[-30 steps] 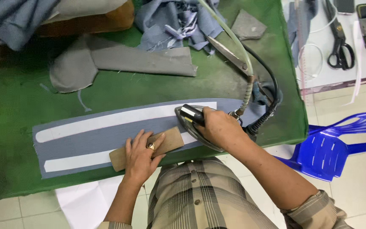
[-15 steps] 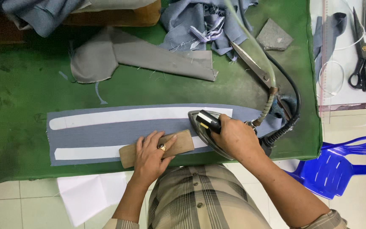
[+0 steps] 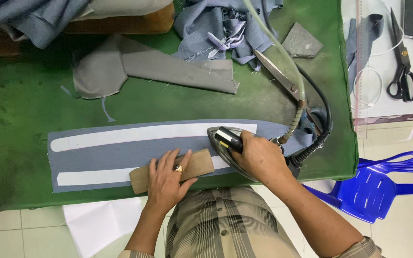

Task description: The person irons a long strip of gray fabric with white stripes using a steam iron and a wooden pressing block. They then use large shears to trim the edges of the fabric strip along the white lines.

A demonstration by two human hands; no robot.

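A long grey-blue fabric strip [image 3: 120, 148] with two white bands lies across the green padded table [image 3: 25, 110]. My left hand [image 3: 167, 180], with a ring on one finger, presses flat on a brown wooden block [image 3: 199, 165] that rests on the strip's lower white band. My right hand [image 3: 259, 155] grips the black handle of a steam iron [image 3: 225, 141], which sits on the strip just right of the block. A hose and a black cable [image 3: 319, 138] run off the iron's back end.
Large shears [image 3: 278, 74] and grey fabric pieces [image 3: 168, 69] lie farther back on the table. Crumpled blue cloth [image 3: 216, 24] is piled at the rear. Black scissors [image 3: 402, 71] rest on a white table at right. A blue plastic chair [image 3: 388, 184] stands at lower right.
The view has shifted, so the strip now sits further right in frame. My left hand stays on the block, my right hand on the iron; their places on the strip look much the same.
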